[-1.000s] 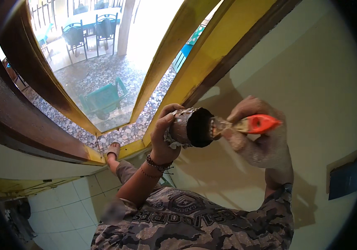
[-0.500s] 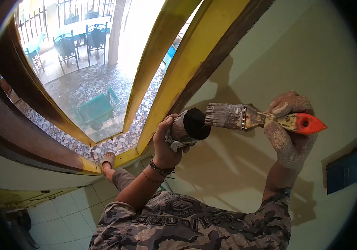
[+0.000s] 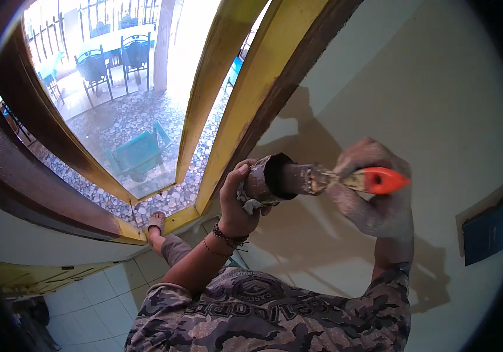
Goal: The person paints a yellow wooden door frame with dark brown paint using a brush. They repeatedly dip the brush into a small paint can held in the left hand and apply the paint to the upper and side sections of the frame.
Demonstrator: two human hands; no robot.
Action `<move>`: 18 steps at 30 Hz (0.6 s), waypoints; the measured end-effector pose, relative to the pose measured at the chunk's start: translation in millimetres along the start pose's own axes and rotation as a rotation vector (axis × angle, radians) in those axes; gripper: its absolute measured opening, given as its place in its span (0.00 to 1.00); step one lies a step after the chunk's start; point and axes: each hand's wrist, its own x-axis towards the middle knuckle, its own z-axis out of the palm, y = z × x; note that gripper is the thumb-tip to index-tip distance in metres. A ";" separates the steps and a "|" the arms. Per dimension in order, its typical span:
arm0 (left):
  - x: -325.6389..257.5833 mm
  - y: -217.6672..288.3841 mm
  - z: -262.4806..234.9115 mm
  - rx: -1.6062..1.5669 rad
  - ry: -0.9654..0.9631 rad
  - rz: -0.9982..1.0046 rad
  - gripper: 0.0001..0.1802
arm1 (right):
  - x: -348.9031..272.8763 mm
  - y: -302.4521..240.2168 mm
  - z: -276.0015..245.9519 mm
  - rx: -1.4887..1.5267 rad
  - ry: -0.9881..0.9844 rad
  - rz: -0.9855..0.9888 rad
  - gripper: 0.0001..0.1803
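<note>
My left hand is wrapped round a small paint can whose dark mouth faces right; some pale, crumpled material clings to its side. In my right hand, speckled with dried paint, is a paintbrush with a red-tipped handle. The brush lies nearly level, its bristle end inside the can's mouth, so the bristle tips are hidden. Just beyond my left hand rises a door frame, yellow with a brown outer edge.
A glass door panel with a wooden frame stands at the left. Through it show a teal chair, a pebbled floor and a table with chairs. A pale wall fills the right, with a dark blue box-like object on it.
My right hand has moved left, pushing the brush's bristles from the can's rim into its mouth. My left hand holds the can in nearly the same place.
</note>
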 end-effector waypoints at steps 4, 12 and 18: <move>-6.7 0.1 4.5 0.016 -0.019 0.022 0.24 | 0.7 1.5 5.7 0.021 -0.138 0.098 0.11; -12.1 0.9 -0.5 0.011 -0.087 0.047 0.25 | -2.4 -5.4 7.1 0.037 -0.093 0.128 0.11; -11.3 -0.7 -7.9 -0.034 -0.076 -0.001 0.25 | -2.7 -20.5 -5.3 0.092 0.104 0.099 0.12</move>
